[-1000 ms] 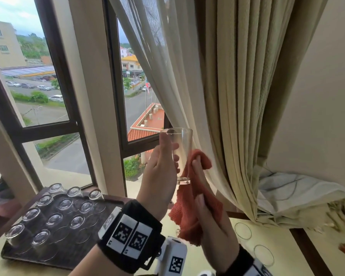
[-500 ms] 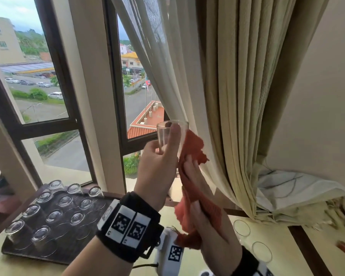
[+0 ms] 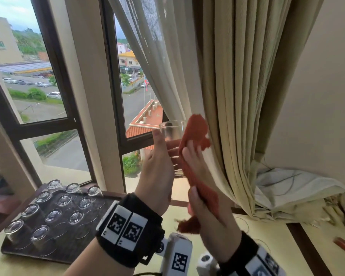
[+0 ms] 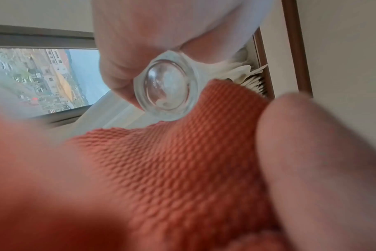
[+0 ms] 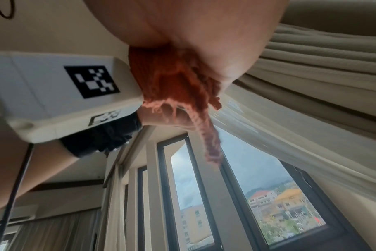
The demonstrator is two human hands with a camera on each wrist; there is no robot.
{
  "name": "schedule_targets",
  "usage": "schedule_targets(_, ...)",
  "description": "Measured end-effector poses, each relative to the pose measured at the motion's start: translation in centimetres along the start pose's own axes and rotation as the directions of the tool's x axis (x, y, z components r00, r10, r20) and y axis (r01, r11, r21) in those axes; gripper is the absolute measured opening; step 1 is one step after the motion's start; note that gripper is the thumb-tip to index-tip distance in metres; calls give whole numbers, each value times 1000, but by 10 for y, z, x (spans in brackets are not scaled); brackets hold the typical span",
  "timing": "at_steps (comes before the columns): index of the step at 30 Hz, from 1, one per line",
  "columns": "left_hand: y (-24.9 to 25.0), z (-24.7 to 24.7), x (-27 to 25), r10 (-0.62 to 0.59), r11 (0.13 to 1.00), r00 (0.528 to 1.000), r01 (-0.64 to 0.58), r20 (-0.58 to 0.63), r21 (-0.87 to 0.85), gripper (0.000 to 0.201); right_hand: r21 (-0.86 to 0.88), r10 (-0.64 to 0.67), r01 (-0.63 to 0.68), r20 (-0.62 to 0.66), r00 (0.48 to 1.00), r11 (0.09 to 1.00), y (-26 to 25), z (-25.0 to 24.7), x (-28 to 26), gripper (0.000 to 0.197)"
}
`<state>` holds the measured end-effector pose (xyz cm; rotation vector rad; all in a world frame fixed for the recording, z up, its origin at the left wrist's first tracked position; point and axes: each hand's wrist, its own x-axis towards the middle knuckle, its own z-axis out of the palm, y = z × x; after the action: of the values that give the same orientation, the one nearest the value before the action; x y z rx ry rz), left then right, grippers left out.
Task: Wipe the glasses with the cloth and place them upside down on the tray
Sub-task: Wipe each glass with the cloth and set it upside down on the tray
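At the lower left of the head view a dark tray (image 3: 72,253) is seen on the pale tabletop (image 3: 18,264), loaded with rows of clear glasses (image 3: 54,215) turned base-up. Above it, the upper left of the frame is filled by the window (image 3: 38,76), with a street and parked cars beyond.

Moving to the centre, the left hand (image 3: 157,172) is raised, a marker-printed wristband (image 3: 127,228) strapped below it. One tumbler (image 3: 172,132) is clasped in that hand, mouth upward, thumb up near the rim and fingers wrapped round the wall, held up in front of the window frame. In the left wrist view the thick round base of the tumbler (image 4: 167,90) is seen end-on, cradled in curled fingers.

Just right of centre, the right hand (image 3: 209,212) is laid against the glass with an orange waffle-weave cloth (image 3: 195,134) trapped under it; the fingers look extended along the fabric with the thumb closing it in, though the exact grip is blurred. The top of the cloth is pressed to the tumbler's right side, and a frayed tail (image 5: 210,146) is seen dangling below the palm in the right wrist view.

Further right, beige curtains (image 3: 237,86) are hung in folds, and a crumpled sheet (image 3: 299,188) is bunched at their foot.
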<state>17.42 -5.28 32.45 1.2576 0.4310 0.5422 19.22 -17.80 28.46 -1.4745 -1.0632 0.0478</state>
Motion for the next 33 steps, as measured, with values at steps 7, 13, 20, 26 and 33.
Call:
schedule_targets(7,-9,-8,4,22,1000,1000,-22,2,6,81,232,232,-217,-39,972,948,21,1,-10,42)
schedule_targets(13,-12,8,-3,-18,999,998,20,52,-35,78,348,111,-89,-43,993,933,-5,-15,30,36)
schedule_targets(20,-1,-6,9,15,1000,1000,-15,-17,-10,77,-84,171,-165,62,983,983,61,2,4,49)
schedule_targets(26,-10,-1,8,12,1000,997,-10,74,-22,99,242,192,-176,-44,980,954,23,-1,-2,31)
schedule_targets(33,-5,7,8,62,994,996,-56,69,-89,97,308,137,-88,-142,980,947,-8,-6,13,50)
